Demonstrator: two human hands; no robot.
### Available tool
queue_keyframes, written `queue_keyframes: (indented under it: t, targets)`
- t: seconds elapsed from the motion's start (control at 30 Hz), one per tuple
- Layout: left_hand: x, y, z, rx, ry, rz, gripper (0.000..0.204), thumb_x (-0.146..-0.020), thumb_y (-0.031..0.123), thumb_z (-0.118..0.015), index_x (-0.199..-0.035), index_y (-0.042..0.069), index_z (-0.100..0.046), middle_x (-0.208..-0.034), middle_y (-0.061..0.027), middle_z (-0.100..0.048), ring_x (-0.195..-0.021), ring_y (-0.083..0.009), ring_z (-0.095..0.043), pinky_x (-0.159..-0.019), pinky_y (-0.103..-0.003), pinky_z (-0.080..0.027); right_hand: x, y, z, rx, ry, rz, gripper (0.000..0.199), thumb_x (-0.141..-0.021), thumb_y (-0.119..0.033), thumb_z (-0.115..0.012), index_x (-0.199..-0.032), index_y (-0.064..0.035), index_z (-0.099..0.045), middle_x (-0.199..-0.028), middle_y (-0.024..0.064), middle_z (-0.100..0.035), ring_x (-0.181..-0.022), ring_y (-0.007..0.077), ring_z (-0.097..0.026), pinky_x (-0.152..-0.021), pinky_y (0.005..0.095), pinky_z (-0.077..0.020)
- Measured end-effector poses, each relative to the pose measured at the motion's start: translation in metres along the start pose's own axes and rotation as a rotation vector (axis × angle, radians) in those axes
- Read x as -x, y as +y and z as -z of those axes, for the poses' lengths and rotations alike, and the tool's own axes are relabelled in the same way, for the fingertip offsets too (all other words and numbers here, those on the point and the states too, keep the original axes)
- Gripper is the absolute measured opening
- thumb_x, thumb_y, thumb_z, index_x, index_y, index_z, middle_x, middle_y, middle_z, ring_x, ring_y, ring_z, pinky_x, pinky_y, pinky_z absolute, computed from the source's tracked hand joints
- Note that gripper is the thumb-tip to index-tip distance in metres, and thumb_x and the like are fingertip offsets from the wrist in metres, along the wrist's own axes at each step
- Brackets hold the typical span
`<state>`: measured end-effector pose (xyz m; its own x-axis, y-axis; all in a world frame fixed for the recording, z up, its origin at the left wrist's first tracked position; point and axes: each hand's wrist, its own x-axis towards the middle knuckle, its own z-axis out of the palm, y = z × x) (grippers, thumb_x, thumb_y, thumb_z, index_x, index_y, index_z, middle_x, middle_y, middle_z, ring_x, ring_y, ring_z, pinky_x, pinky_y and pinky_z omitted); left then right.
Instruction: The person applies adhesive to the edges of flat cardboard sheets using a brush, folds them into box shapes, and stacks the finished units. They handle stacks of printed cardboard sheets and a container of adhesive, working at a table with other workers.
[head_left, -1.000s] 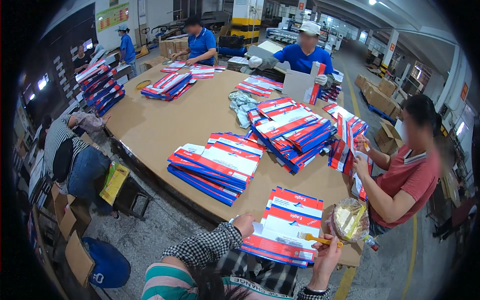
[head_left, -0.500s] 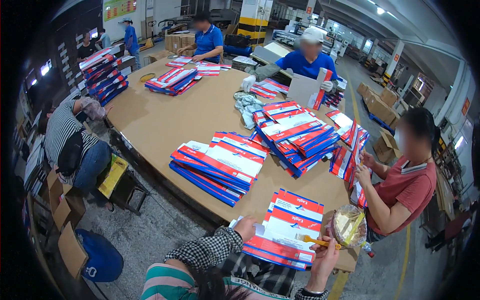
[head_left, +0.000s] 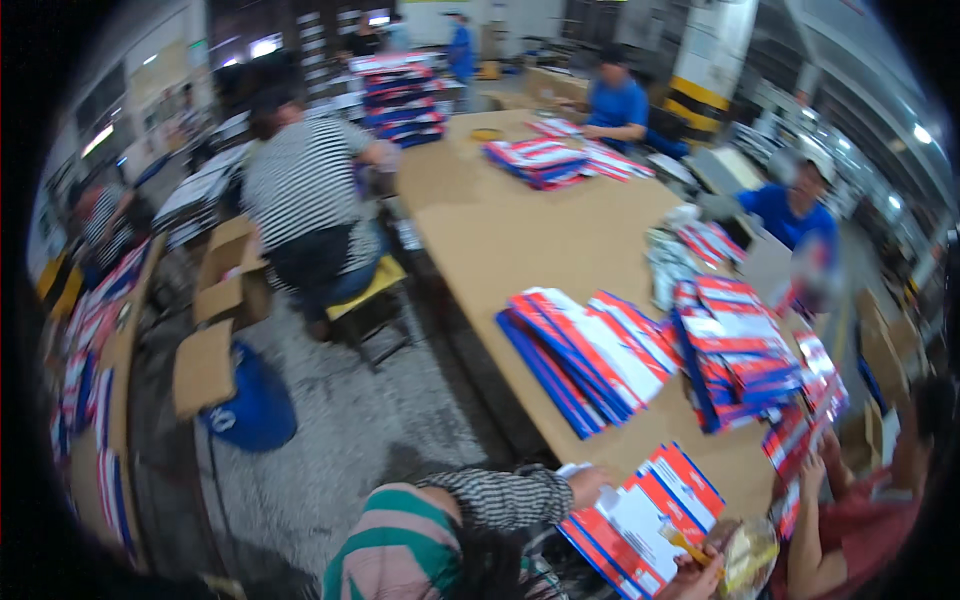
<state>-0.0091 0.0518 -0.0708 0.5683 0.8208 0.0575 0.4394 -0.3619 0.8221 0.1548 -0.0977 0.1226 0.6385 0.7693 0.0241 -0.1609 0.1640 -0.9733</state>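
Note:
My left hand (head_left: 588,487) is closed over the near left side of a red, white and blue printed carton blank (head_left: 650,515), with a small white paper slip (head_left: 606,499) at its fingers. Motion blurs the fingertips. At the lower edge, my right hand (head_left: 700,578) grips a brush with a yellow handle (head_left: 686,546), its head over the right part of the blank. Just right of that hand is a plastic-wrapped bowl (head_left: 750,556) holding pale paste. A fanned pile of carton blanks (head_left: 590,355) lies beyond the blank on the brown table (head_left: 500,230).
A larger pile of blanks (head_left: 735,345) stands to the right, beside a grey cloth (head_left: 670,265). A co-worker in red (head_left: 870,540) sits close on my right. Others in blue work across the table. Left are a person on a yellow stool (head_left: 385,280) and a blue bin (head_left: 255,400).
The view has swung left, so the table and piles sit further right. My left hand stays by the blank with the slip; my right hand still holds the brush over it.

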Motion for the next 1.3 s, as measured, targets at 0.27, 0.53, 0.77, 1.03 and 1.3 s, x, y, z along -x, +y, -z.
queue_keyframes:
  t: [0.27, 0.53, 0.77, 1.03, 1.3]
  targets:
    - [0.005, 0.006, 0.007, -0.129, -0.003, 0.098, 0.033, -0.068, -0.001, -0.054, -0.098, 0.009, -0.064, -0.106, -0.0117, -0.054, -0.103, -0.0303, -0.054, -0.084, -0.041, -0.046, -0.018, 0.022, 0.02, -0.024, 0.012, -0.019, 0.038, -0.095, -0.033, -0.047, -0.106, 0.004, -0.053, -0.098, 0.0199, -0.06, -0.083, 0.0241, -0.06, -0.064, 0.0307, -0.0498]
    - [0.008, -0.006, 0.013, -0.062, 0.094, -0.015, 0.029, -0.073, 0.004, -0.059, -0.1, 0.009, -0.064, -0.105, -0.0129, -0.057, -0.101, -0.0319, -0.055, -0.086, -0.041, -0.045, -0.027, 0.025, 0.033, -0.192, 0.116, 0.008, 0.033, -0.096, -0.03, -0.046, -0.092, 0.0028, -0.053, -0.082, 0.0119, -0.059, -0.059, 0.0151, -0.057, -0.054, 0.0277, -0.0508]
    - [-0.003, 0.005, 0.019, -0.193, -0.094, -0.058, 0.031, -0.075, 0.012, -0.063, -0.105, 0.006, -0.06, -0.104, -0.0164, -0.053, -0.097, -0.0343, -0.055, -0.084, -0.04, -0.046, -0.015, 0.022, 0.052, -0.267, 0.155, -0.014, 0.028, -0.098, -0.025, -0.043, -0.093, 0.0013, -0.053, -0.084, 0.0146, -0.06, -0.06, 0.0182, -0.06, -0.057, 0.0298, -0.0523]
    - [-0.01, 0.046, 0.039, -0.464, -0.311, 0.057, 0.037, -0.076, 0.013, -0.063, -0.111, 0.008, -0.055, -0.112, -0.0164, -0.05, -0.101, -0.0361, -0.055, -0.087, -0.042, -0.046, -0.005, 0.013, 0.053, -0.299, 0.176, -0.033, 0.03, -0.097, -0.027, -0.046, -0.092, 0.0011, -0.055, -0.083, 0.0126, -0.061, -0.062, 0.0166, -0.06, -0.06, 0.0289, -0.0523]
    - [-0.008, 0.028, 0.027, -0.305, -0.204, -0.056, 0.032, -0.073, 0.019, -0.069, -0.098, 0.002, -0.059, -0.094, -0.019, -0.059, -0.095, -0.0363, -0.057, -0.083, -0.043, -0.046, -0.001, 0.017, 0.066, -0.3, 0.179, -0.073, 0.03, -0.098, -0.025, -0.044, -0.095, 0.0027, -0.055, -0.087, 0.0142, -0.062, -0.065, 0.0172, -0.061, -0.063, 0.027, -0.0504]
